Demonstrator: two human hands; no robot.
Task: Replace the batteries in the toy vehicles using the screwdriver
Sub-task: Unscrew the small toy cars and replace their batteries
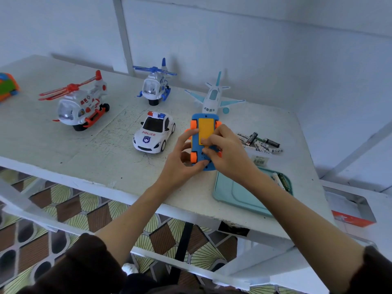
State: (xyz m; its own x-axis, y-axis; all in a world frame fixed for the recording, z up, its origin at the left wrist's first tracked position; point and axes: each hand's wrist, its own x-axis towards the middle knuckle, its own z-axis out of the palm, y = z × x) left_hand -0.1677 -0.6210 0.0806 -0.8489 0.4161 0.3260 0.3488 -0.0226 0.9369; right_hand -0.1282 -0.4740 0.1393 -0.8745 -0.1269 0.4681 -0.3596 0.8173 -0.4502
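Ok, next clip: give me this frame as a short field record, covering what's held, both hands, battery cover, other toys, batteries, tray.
held item: blue toy car, flipped underside up, orange wheels
left hand: grips the car's left side and near end
right hand: fingers curled over the car, fingertips on the yellow battery cover
cover state: in place on the underside
screwdriver: not visible
other toys: police car, red helicopter, blue helicopter, toy plane
loose batteries: piled right of the hands
teal tray: near table edge, a few batteries at its far right edge

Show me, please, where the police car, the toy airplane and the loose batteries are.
police car [153,132]: head view, on its windshield.
toy airplane [212,99]: head view, on its fuselage.
loose batteries [259,142]: head view, on the pile's middle.
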